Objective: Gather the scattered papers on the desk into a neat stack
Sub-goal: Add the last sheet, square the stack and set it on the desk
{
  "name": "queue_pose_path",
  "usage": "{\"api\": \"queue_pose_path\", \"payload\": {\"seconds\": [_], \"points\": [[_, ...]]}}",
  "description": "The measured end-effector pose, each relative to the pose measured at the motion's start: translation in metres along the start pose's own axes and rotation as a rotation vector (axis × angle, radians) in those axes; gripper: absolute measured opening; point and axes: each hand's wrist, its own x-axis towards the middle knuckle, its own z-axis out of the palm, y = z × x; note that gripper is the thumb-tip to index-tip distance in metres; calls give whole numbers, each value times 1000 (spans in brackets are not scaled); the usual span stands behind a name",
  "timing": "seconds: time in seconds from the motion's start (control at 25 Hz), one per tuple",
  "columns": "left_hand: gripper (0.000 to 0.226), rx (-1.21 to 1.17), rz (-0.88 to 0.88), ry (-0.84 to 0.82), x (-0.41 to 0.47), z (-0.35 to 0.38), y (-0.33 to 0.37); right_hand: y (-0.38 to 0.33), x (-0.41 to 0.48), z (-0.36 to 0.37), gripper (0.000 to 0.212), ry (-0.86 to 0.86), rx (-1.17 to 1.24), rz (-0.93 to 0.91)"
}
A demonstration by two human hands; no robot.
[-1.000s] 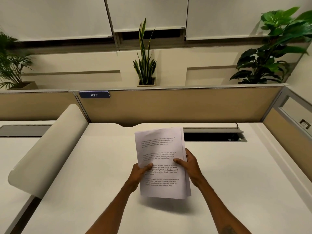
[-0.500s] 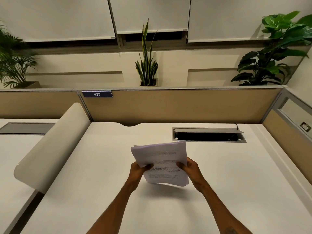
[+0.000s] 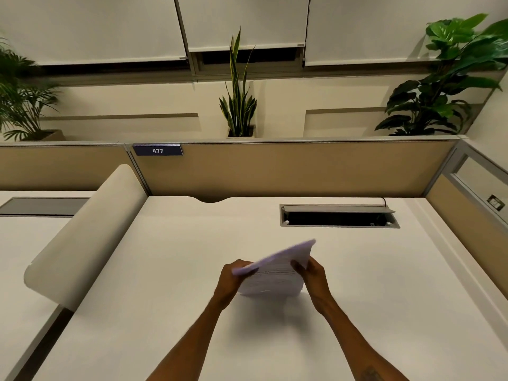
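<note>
A stack of white printed papers [image 3: 275,273] is held between both hands over the middle of the white desk [image 3: 137,312]. The stack is tilted, its top edge leaning away and up to the right, and its lower edge is close to or on the desk; blur hides which. My left hand [image 3: 233,279] grips the stack's left edge. My right hand [image 3: 312,274] grips its right edge. No loose sheets lie elsewhere on the desk.
An open cable tray [image 3: 339,217] is set into the desk behind the hands. A curved white divider [image 3: 88,232] rises at the left. Tan partition panels [image 3: 275,171] close the back and right, with potted plants [image 3: 239,105] beyond.
The stack, first held upright with the text facing me, has tipped forward and come down toward the desk. Both hands moved down with it.
</note>
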Motion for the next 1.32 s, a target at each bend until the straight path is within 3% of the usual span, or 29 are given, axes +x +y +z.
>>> {"api": "queue_pose_path", "payload": {"seconds": [0.48,0.68,0.88,1.12,1.32], "points": [[25,-197,-89,163,10,17,10,-8,4,17,23,87,16,-48],[38,-182,-128,70,7,13,4,5,-7,7,40,13,8,-1],[29,-203,-151,83,12,14,7,4,0,10,30,48,1,24],[36,-147,-140,15,10,13,-3,12,-4,4,35,0,-14,43],[25,-266,-152,33,16,8,7,4,3,-13,29,-65,-26,52]]}}
